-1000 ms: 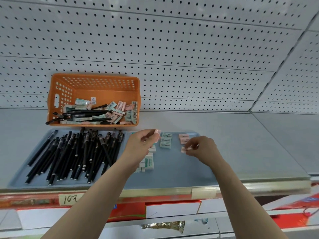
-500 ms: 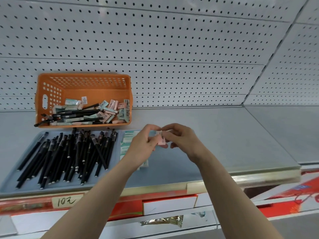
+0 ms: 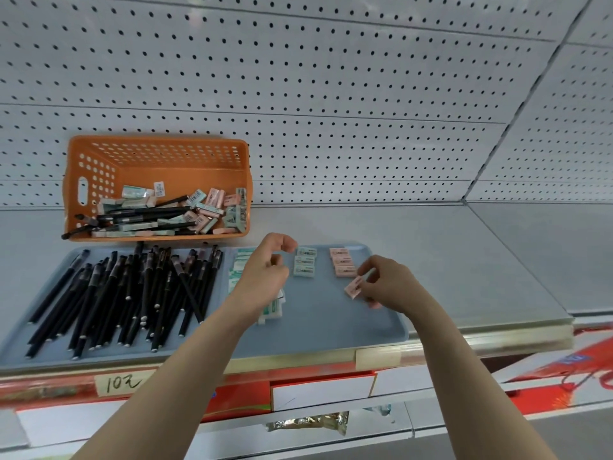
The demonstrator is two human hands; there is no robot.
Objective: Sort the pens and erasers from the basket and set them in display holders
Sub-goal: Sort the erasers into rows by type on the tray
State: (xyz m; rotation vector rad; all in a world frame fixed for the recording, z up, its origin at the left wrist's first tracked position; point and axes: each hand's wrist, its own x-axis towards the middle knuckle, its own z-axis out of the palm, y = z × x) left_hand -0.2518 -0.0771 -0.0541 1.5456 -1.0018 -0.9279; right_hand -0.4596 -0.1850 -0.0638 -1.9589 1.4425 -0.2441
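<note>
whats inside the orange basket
The orange basket holds a few black pens and mixed green and pink erasers; whatever lies beneath that pile is covered.

a shop: pegboard wall (image 3: 331, 94), shelf (image 3: 431, 247) with handwritten price label (image 3: 121, 383)

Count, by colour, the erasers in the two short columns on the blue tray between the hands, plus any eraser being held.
Green erasers, laid in a column: 3
Pink erasers, laid in a column: 3
Pink eraser pinched by the right hand: 1
Total: 7
</note>
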